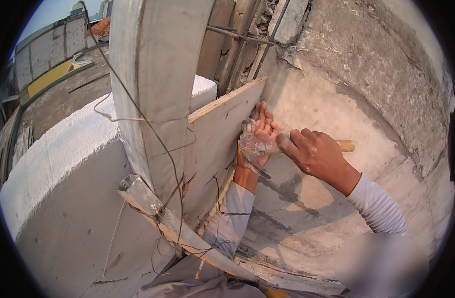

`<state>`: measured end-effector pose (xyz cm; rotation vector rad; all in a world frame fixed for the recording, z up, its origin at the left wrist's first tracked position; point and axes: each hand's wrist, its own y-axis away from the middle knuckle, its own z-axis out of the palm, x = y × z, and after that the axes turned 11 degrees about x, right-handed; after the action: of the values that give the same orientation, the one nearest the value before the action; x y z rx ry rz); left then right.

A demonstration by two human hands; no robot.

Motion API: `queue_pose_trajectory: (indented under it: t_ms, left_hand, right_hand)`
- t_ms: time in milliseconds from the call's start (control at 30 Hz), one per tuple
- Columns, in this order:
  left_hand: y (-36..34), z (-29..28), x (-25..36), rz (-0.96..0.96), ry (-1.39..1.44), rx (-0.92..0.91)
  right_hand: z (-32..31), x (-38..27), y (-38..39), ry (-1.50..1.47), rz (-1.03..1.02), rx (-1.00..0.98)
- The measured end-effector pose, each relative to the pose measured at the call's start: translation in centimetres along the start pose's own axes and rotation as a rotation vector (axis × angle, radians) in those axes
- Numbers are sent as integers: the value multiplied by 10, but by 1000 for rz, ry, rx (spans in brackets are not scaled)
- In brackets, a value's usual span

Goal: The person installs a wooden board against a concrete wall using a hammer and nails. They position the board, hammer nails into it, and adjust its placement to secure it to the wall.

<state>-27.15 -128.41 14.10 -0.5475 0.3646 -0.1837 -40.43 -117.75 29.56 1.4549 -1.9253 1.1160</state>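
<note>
A claw hammer [252,141] with a wooden handle and a pale, dusty metal head is gripped by my right hand [314,154], its fingers closed round the handle. The handle's end sticks out to the right of my fist. Behind the hammer head is my left hand [264,119], palm showing and fingers loosely stretched upward. The hammer head hides part of that palm and the thumb. Just left of both hands stands a grey formwork board [215,134] with a raw wooden top edge. I cannot make out a nail.
A tall metal-faced upright [160,74] rises left of the board, with thin loose wire [160,139] hanging around it. A slanting batten [187,238] crosses below. Steel rebar [237,35] stands at the top. A rough plastered wall [366,99] bounds the right, a white block wall [63,164] the left.
</note>
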Motion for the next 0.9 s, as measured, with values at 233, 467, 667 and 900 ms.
queue_pose_trajectory:
  t_ms: [233,467,667,900]
  left_hand:
    - [-1,5,5,64,-14,17]
    - [3,5,-2,27,-38,3]
    - [10,9,-15,334,-728,49]
    - [7,19,-11,31,48,0]
  right_hand:
    - [-12,-3,-9,-22,-101,22]
    - [-16,0,-7,-48,-130,41]
    - [-8,8,0,3,12,-68]
    - [-11,18,-3,38,14,-98]
